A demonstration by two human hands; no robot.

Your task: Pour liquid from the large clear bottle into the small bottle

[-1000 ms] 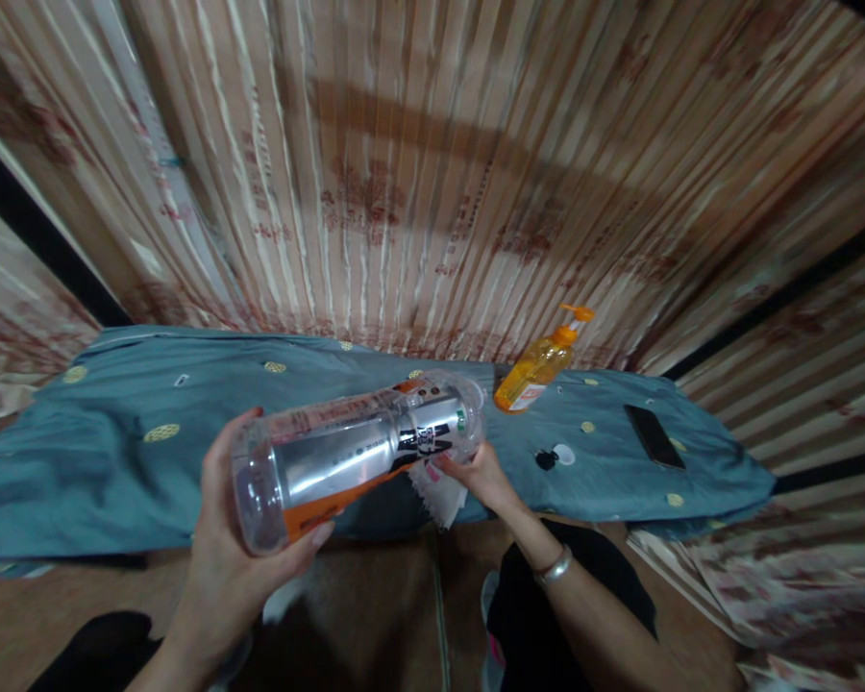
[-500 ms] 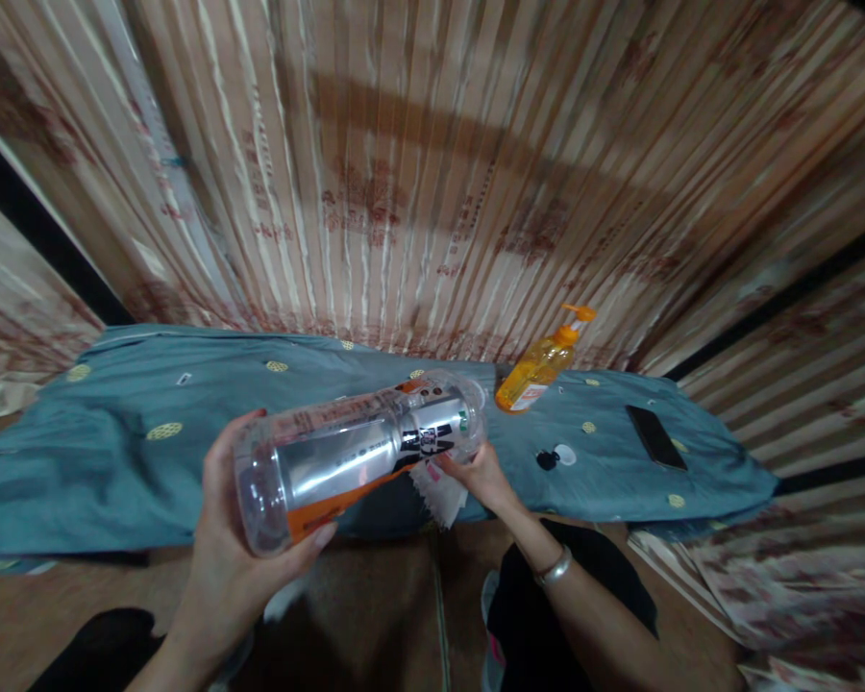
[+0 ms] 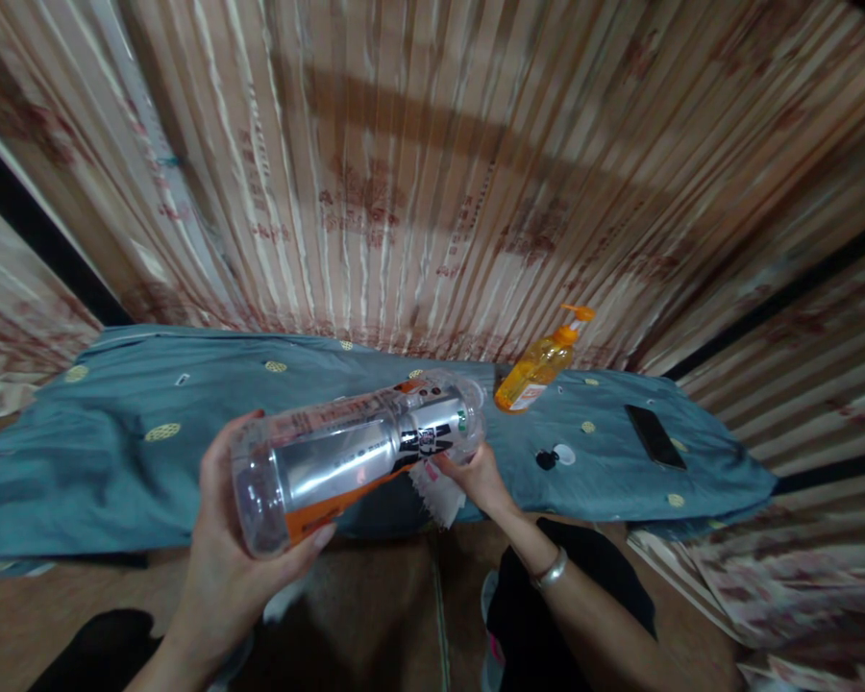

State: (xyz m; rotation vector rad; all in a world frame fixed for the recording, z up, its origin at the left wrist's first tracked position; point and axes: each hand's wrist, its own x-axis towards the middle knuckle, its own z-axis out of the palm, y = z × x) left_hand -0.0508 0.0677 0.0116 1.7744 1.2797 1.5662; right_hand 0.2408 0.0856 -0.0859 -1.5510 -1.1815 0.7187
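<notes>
Teal cloth (image 3: 122, 466), striped curtain (image 3: 404, 202) behind; bottle (image 3: 338, 457) held.

The pump bottle (image 3: 534, 375) is set on the bed (image 3: 115, 485), and is backed by the curtain (image 3: 418, 144). Left of the pump bottle and before it, the held bottle (image 3: 338, 457) is kept above the bed: its far-left base end is clasped by the left hand (image 3: 223, 548), its neck end, nearest the pump bottle, is met by the right hand (image 3: 481, 478). Below that end, the tissue (image 3: 441, 498) is hung from the right hand. The phone (image 3: 654, 437) is laid on the bed, right of the pump bottle and slightly before it.
</notes>
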